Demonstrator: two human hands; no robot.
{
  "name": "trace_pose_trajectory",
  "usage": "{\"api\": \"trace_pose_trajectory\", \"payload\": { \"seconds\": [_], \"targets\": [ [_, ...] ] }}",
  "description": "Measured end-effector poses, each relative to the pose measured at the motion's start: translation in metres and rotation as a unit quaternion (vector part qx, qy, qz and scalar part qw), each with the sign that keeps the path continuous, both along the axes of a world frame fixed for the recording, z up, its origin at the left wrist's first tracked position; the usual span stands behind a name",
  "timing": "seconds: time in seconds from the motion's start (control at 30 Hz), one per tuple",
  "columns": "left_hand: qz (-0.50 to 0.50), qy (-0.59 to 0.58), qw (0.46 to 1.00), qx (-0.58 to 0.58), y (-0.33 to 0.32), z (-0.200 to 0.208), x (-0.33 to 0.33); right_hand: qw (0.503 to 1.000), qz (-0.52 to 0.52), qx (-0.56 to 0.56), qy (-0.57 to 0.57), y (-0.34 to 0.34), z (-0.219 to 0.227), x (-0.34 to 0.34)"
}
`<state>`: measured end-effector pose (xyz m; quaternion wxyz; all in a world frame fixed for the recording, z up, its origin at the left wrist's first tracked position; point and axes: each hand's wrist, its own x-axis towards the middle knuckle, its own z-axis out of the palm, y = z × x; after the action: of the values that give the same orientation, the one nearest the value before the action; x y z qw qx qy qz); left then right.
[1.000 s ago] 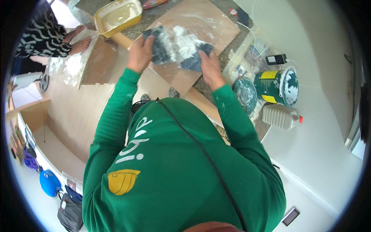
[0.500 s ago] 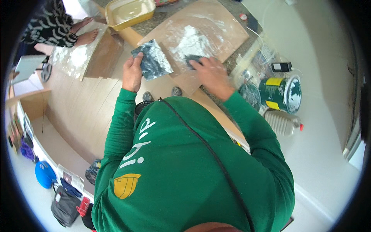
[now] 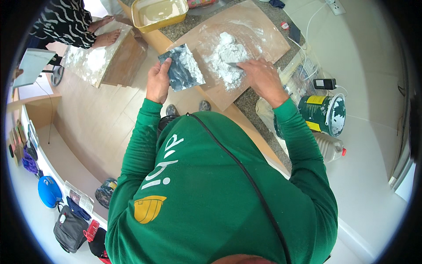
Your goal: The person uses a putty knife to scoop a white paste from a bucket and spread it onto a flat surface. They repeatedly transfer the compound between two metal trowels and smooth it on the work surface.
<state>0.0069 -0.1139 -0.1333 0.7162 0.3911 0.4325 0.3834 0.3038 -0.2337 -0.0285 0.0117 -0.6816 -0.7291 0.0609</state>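
Observation:
My left hand [image 3: 159, 82] grips a dark square plate [image 3: 178, 72] by its left edge, thumb on top. White paste [image 3: 190, 64] is smeared along the plate's right side. My right hand [image 3: 265, 80] is closed on a dark flat scraper [image 3: 234, 65], seen nearly edge-on and mostly hidden by the fingers. The scraper's tip is at the heap of white plaster [image 3: 227, 49], which lies on a brown board [image 3: 263, 27]. I cannot tell how deep the blade sits in the heap.
A yellow tub [image 3: 160, 25] stands beyond the plate. To the right are a green bucket [image 3: 318, 112], a plastic jug [image 3: 329, 147] and a black power adapter [image 3: 324, 83] with white cables. At the upper left, another person's bare feet [image 3: 107, 38] stand on a spattered box [image 3: 118, 64].
My right hand has shifted right and its scraper has turned edge-on at the plaster, now more gathered into a heap. The view has moved slightly; my left hand still holds the plate.

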Motion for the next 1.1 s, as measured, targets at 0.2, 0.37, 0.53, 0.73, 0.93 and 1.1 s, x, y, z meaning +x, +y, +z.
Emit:
{"api": "trace_pose_trajectory", "payload": {
  "seconds": [0.2, 0.37, 0.53, 0.73, 0.93, 1.1],
  "targets": [
    [-0.048, 0.048, 0.997, 0.041, -0.002, 0.005, 0.009, 0.995, 0.017, 0.096, -0.020, 0.029, -0.023, -0.006],
    [-0.075, 0.303, 0.928, 0.204, -0.001, -0.006, 0.020, 0.990, -0.069, 0.018, 0.122, 0.013, 0.008, -0.025],
    [-0.071, 0.344, 0.890, 0.289, 0.013, -0.013, 0.097, 0.915, -0.279, 0.002, 0.291, -0.025, 0.014, -0.021],
    [-0.116, 0.307, 0.873, 0.361, 0.040, 0.030, 0.132, 0.808, -0.368, 0.126, 0.443, -0.057, -0.007, -0.008],
    [-0.142, 0.270, 0.912, 0.275, 0.044, 0.060, 0.097, 0.482, -0.443, 0.131, 0.744, -0.085, -0.065, -0.029],
    [-0.123, 0.242, 0.944, 0.187, 0.039, 0.036, 0.069, 0.407, -0.482, 0.087, 0.771, -0.099, -0.088, -0.065]
  ]
}}
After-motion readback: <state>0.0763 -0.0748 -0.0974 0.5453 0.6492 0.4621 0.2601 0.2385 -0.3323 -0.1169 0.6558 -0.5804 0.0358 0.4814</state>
